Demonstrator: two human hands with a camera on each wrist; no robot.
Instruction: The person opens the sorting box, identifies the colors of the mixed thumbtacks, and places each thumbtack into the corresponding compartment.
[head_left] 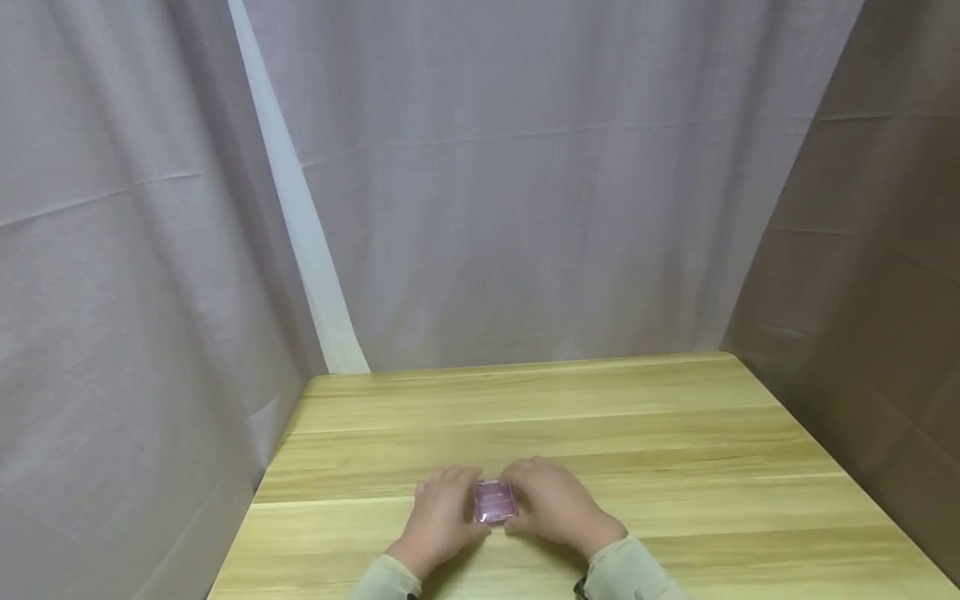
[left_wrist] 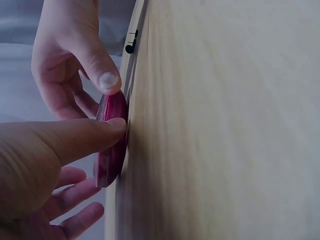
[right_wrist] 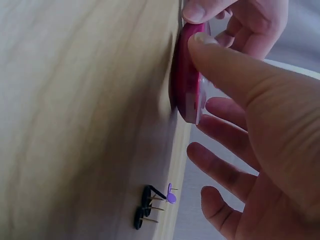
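A small square case point(head_left: 495, 502) with a clear top and a magenta body lies on the wooden table between both hands. From its left side my left hand point(head_left: 442, 515) grips it, the thumb on the near edge and fingers at the far corner. My right hand point(head_left: 553, 504) holds the opposite side the same way. The two thumbs press close together on the magenta edge point(left_wrist: 116, 110) in the left wrist view. In the right wrist view, several small note-shaped pins, black ones point(right_wrist: 142, 212) and a purple one point(right_wrist: 171, 197), lie beside the case, their thin points showing.
The light wooden table point(head_left: 600, 417) reaches back to a grey curtain point(head_left: 525, 208), with more curtain along the left point(head_left: 127, 292) and right point(head_left: 877, 250) sides. A pale strip point(head_left: 300, 208) shows between curtains at the back left.
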